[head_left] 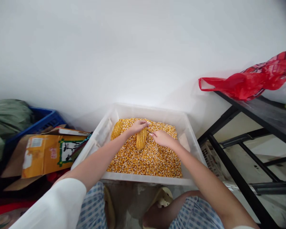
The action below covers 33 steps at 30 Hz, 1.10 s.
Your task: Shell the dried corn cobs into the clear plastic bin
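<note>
A yellow ear of corn (141,140) lies over a bed of loose corn kernels (143,163) in a translucent plastic bin (149,178). My left hand (140,126) is closed on the far end of this ear. From the right, my right hand (161,138) grips a thin, dark, pointed tool (149,131), its tip at the ear's upper part. Most of the tool is hidden in my fingers, so its kind is unclear. More ears of corn (116,129) rest in the bin's left back corner.
The bin stands against a white wall (143,57). To its left are an orange cardboard box (47,156) and a blue crate (46,119) with a green bag (10,119). On the right, a black metal-framed table (228,162) carries a red plastic bag (252,79).
</note>
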### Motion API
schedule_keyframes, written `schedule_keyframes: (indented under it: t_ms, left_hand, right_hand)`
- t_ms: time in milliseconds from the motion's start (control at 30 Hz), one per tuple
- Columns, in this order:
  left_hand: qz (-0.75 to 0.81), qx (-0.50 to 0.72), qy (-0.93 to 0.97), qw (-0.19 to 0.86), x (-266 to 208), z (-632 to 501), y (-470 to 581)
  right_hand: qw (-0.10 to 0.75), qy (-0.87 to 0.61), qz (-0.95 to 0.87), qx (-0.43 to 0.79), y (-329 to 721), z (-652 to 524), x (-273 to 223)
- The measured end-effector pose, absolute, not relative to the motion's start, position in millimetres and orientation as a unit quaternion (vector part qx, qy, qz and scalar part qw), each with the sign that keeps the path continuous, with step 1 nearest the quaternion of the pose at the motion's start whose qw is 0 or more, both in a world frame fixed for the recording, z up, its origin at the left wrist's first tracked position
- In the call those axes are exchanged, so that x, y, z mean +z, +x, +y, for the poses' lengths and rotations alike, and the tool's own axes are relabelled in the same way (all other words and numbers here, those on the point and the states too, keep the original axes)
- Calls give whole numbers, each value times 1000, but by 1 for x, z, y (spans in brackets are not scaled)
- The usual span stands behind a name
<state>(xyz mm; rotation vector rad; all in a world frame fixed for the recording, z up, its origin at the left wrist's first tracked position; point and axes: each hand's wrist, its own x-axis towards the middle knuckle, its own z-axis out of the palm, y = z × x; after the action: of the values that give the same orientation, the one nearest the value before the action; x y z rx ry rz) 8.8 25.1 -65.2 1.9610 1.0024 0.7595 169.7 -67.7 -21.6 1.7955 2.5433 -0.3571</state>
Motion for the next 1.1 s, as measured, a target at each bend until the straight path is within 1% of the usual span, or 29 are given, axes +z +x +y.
schedule_keyframes:
  t_ms: [133, 300, 633, 733, 833, 967, 1100]
  left_hand:
    - [370, 302, 783, 398, -64, 24, 11]
    - [367, 297, 800, 371, -65, 22, 16]
    - [368, 283, 844, 269, -62, 12, 24]
    - [362, 290, 843, 273, -61, 11, 24]
    - [377, 290, 827, 299, -59, 13, 20]
    - [385, 284, 811, 338, -59, 17, 12]
    - [358, 268, 826, 342, -59, 21, 8]
  right_hand:
    - [14, 584, 806, -99, 171, -67, -20]
    - [4, 583, 807, -96, 172, -67, -21]
    - [-6, 610, 787, -95, 168, -74, -27]
    - [-16, 610, 787, -88, 166, -75, -30]
    - [-35, 614, 782, -98, 160, -74, -42]
    - [-84, 622, 769, -123, 149, -70, -70]
    - [-142, 610, 763, -160, 142, -65, -89]
